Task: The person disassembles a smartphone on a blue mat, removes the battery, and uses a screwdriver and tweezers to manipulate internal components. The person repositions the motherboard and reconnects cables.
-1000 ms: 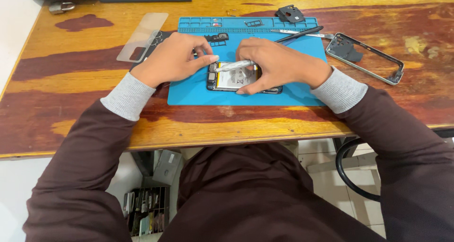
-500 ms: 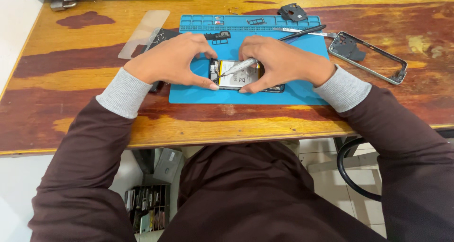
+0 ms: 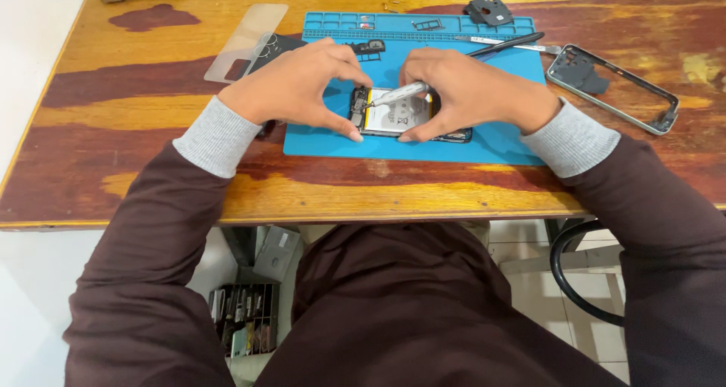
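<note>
An opened phone lies on a blue repair mat, its battery and circuit board exposed. My left hand curls around the phone's left end, thumb and forefinger touching its edges. My right hand rests over the phone's right half and grips a silver screwdriver. The tool's tip points left and down onto the board at the phone's left end.
A phone frame lies right of the mat on the wooden table. A clear screen protector sits at the left, a black part and tweezers at the mat's top. The table's front edge runs just below the mat.
My left hand has slid from the mat's left side onto the phone's left end. My right hand has shifted a little, the screwdriver tip now on the board.
</note>
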